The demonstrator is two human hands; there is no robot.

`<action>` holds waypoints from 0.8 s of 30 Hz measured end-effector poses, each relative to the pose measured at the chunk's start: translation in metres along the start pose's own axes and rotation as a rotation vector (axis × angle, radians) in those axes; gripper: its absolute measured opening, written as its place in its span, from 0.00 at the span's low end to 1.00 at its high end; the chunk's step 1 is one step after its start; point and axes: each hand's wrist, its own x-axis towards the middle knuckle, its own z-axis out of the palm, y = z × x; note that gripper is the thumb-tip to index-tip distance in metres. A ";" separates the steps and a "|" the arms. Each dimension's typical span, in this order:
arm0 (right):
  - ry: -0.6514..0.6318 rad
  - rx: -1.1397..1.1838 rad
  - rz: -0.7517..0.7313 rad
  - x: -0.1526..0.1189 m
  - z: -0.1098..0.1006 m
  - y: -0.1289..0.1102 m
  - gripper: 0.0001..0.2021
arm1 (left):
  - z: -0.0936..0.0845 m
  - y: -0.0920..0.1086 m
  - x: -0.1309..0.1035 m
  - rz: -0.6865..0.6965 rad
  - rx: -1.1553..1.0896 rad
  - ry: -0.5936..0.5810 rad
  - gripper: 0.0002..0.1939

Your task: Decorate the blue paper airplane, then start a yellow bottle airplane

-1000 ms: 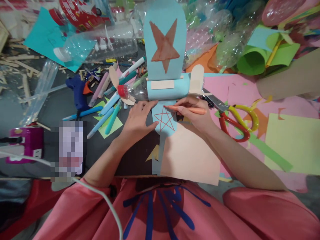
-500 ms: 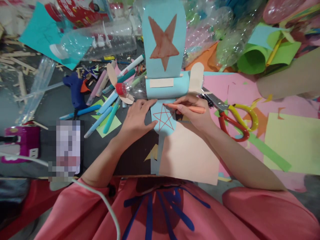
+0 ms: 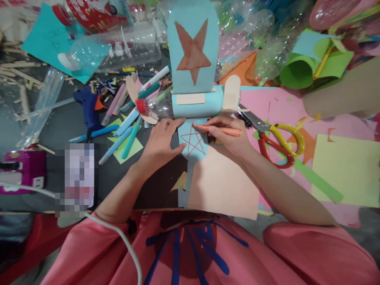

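Observation:
A bottle airplane wrapped in light blue paper lies across the middle, with a red cap and stick propeller at its left end. Its far wing bears a filled brown-red star. On the near wing is an outlined red star. My right hand pinches an orange marker, its tip at the outlined star's top point. My left hand lies flat with fingers spread, thumb and fingertips on the near wing's left edge.
Markers and a blue glue gun lie to the left, near a pixelated phone. Scissors with red and yellow handles rest at right on pink paper. Plastic bottles crowd the back. Peach paper is in front.
The whole view has shifted very slightly. Both hands and the marker hold nearly the same place on the near wing.

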 end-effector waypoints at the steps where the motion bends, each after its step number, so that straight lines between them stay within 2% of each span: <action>1: -0.007 -0.016 -0.002 0.000 0.000 0.000 0.12 | 0.000 0.000 0.000 0.000 -0.002 -0.002 0.32; 9: 0.001 -0.059 -0.020 -0.001 -0.001 0.000 0.09 | 0.001 0.000 0.000 0.001 0.004 0.000 0.32; 15: -0.075 -0.081 0.020 -0.002 -0.002 -0.002 0.09 | 0.001 -0.001 0.000 0.010 -0.004 0.009 0.32; 20: -0.052 -0.063 -0.004 -0.002 -0.001 -0.005 0.09 | 0.000 -0.002 0.000 0.016 -0.016 0.008 0.32; 24: -0.069 -0.145 0.007 -0.002 -0.002 -0.005 0.10 | 0.000 0.000 0.000 0.001 -0.004 0.000 0.32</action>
